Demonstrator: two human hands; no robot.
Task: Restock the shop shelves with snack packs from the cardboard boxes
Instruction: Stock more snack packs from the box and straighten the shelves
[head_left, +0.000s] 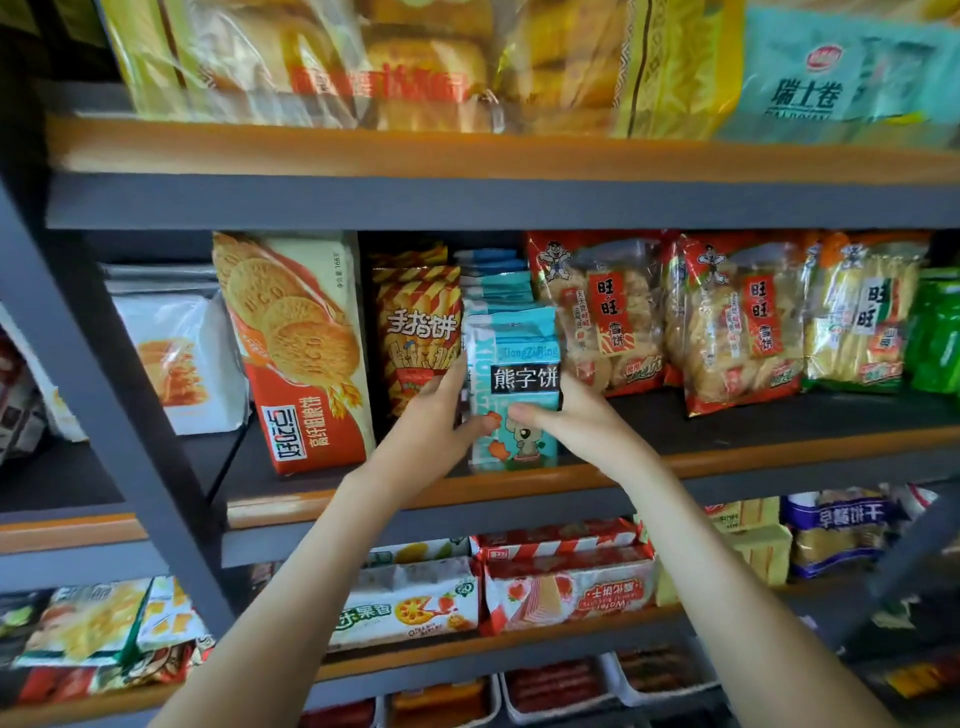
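A light-blue biscuit pack (519, 353) with a cartoon bear stands upright at the front edge of the middle shelf (753, 457). My left hand (434, 415) holds its left side, thumb across the lower front. My right hand (566, 415) grips its right side, thumb on the front. More of the same blue packs (493, 280) stand in a row behind it. No cardboard box is in view.
A red-and-yellow finger-biscuit pack (415, 322) and a tall orange biscuit pack (296, 353) stand to the left. Red rice-cracker bags (602, 312) stand to the right. The shelves above and below hold more snack bags. A grey upright post (104, 389) rises at left.
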